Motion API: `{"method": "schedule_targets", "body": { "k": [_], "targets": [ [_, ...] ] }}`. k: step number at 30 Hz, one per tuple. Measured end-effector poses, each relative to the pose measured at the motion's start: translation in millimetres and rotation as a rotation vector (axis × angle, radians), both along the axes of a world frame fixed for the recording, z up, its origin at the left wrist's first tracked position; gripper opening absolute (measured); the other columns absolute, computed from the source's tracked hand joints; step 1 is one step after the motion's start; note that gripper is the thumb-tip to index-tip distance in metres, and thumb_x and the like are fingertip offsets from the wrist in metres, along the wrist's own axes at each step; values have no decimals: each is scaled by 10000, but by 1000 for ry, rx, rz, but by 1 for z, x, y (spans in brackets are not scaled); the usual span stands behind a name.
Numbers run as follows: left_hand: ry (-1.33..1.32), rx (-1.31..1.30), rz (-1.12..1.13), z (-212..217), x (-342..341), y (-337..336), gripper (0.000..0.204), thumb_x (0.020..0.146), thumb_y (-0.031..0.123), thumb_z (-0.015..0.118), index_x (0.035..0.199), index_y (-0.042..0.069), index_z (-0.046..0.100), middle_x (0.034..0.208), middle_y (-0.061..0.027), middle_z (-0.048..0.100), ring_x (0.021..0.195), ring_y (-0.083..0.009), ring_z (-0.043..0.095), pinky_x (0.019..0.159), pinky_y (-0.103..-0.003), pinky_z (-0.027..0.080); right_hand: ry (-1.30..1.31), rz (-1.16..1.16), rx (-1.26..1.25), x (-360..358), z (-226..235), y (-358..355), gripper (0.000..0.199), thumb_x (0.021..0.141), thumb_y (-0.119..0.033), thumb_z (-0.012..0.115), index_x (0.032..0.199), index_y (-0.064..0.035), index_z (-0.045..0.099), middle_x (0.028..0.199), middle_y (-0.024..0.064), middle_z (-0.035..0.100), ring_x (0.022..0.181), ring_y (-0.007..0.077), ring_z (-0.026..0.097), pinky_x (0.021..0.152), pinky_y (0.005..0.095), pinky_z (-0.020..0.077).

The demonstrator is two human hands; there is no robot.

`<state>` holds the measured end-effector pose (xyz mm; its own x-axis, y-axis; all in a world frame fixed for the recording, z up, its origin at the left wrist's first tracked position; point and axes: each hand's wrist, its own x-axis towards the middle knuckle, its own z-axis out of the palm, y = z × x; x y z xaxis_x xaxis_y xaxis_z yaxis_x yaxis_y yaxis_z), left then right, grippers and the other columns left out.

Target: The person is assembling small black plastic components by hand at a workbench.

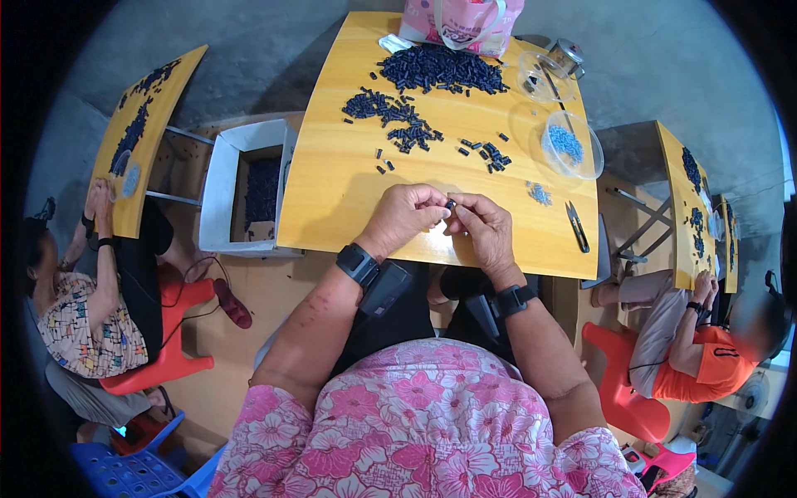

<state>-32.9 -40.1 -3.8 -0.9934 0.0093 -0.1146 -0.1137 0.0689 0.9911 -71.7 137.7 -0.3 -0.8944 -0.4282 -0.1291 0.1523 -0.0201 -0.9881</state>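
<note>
Over the front part of the yellow table (332, 199), my left hand (407, 217) and my right hand (483, 228) meet fingertip to fingertip. Between them is a small black cylindrical piece (450, 204), pinched by the fingers of both. Loose black pieces like it lie just beyond: a small cluster (490, 155), a larger scatter (407, 124) and a big heap (440, 68). To the right of my right hand is a little pile of tiny blue-grey parts (540, 194). Black thread snips (577, 227) rest near the table's right edge.
A clear tub of blue parts (573, 148), another clear container (540, 79), a metal mug (567, 56) and a pink bag (465, 25) stand on the table. A white box (217, 183) holding black pieces is at left. Seated people (91, 307) work at tables on both sides.
</note>
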Motion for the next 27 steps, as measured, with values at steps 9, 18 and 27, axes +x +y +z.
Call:
{"method": "schedule_targets", "body": {
  "k": [9, 18, 27],
  "targets": [
    [77, -160, 67, -6, 4, 8, 121, 829, 48, 709, 936, -9, 703, 849, -50, 707, 795, -101, 662, 732, -250, 539, 43, -51, 12, 1, -5, -1, 120, 916, -27, 615, 980, 57, 671, 828, 80, 679, 692, 119, 618, 688, 255, 534],
    [218, -168, 186, -11, 6, 12, 104, 789, 59, 728, 886, 25, 718, 767, -57, 664, 655, -116, 608, 622, -254, 507, -49, -80, 22, 0, -8, -3, 64, 884, 27, 641, 937, 52, 666, 809, 75, 681, 662, 112, 623, 640, 237, 531],
    [196, -327, 116, 2, 8, 15, 102, 766, 28, 724, 866, 20, 706, 804, -81, 657, 741, -169, 652, 681, -278, 513, -53, -62, -71, 0, -10, 2, 64, 883, 34, 643, 935, 57, 671, 788, 74, 673, 646, 110, 614, 627, 242, 527]
  ]
}}
